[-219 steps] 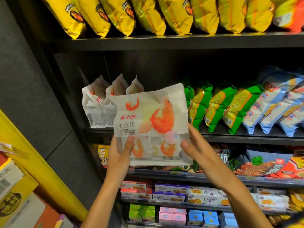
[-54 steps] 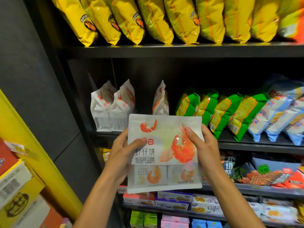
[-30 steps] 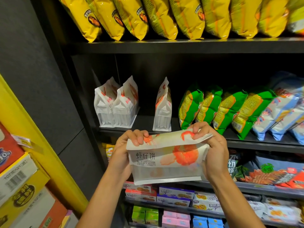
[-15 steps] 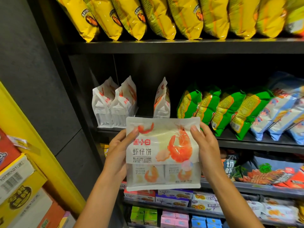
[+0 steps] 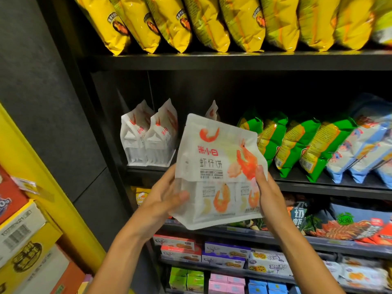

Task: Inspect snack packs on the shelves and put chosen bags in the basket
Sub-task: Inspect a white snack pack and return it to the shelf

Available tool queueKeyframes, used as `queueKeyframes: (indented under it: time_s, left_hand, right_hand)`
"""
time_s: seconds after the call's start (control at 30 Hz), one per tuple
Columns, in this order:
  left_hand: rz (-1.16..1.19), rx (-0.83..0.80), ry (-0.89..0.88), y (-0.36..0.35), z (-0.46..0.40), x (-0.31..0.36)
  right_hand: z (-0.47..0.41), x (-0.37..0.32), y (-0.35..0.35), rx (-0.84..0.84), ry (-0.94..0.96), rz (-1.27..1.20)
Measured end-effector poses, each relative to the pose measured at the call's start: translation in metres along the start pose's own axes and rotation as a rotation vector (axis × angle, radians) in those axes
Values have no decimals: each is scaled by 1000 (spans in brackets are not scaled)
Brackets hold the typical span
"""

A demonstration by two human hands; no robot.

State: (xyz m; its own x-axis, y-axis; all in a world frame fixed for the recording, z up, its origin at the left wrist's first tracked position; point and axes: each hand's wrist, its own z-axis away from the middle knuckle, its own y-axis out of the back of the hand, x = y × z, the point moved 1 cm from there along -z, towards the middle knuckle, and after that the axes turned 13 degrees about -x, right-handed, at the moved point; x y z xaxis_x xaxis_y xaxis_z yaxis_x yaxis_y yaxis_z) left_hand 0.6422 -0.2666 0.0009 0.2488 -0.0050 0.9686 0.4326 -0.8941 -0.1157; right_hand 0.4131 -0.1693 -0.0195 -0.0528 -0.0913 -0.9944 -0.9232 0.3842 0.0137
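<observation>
I hold a white shrimp-cracker bag (image 5: pixel 218 170) printed with orange shrimps upright in front of the middle shelf, its front facing me and its top tilted slightly left. My left hand (image 5: pixel 167 196) grips its lower left edge, thumb on the front. My right hand (image 5: pixel 267 192) holds its right edge, thumb on the printed shrimp. Three more white shrimp bags (image 5: pixel 148 136) stand on the middle shelf (image 5: pixel 318 185) behind it, one mostly hidden by the held bag. No basket is in view.
Yellow chip bags (image 5: pixel 191 20) line the top shelf. Green bags (image 5: pixel 294 143) and blue bags (image 5: pixel 364 143) fill the middle shelf's right side. Small boxes (image 5: pixel 224 253) sit on lower shelves. A yellow rack with cartons (image 5: pixel 23 240) stands at the left.
The bag was folded down at its top a second ago, then straightened. Now it sits higher and tilted, and both hands have slid down to its lower edges.
</observation>
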Motion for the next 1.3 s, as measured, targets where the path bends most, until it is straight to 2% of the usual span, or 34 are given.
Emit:
queueKeyframes:
  time_s: [0.07,0.13,0.3,0.43,0.63,0.83,0.93,1.03,1.2,1.3]
  left_hand:
    - [28,-37,-11,-14,-1,-3]
    - [32,-6,-18,-25,-5,-4]
    - [-142,94,-19,-38,-11,-1]
    - [-281,79,-34,-48,-12,-7]
    - [-324,56,-50,-50,-12,-8]
    - [-430,76,2,-17,-4,-10]
    - [-348,111,60,-3,3,-15]
    - [-290,192,48,2,4,-20]
    - [-274,359,4,4,1,-27]
    - [-89,417,10,15,0,-32]
  right_hand:
    - [-1,3,-4,0,-49,13]
    - [-4,10,-9,1,-85,26]
    - [-9,25,-15,-49,-131,108]
    - [-14,36,-19,-80,-125,121]
    - [-15,34,-23,-58,-121,103]
    - [-14,25,-19,19,-37,106]
    - [-11,18,-15,99,34,95]
    - [-9,13,-13,92,75,127]
    - [-3,-2,-15,-99,90,141]
    - [4,-16,-16,-193,104,22]
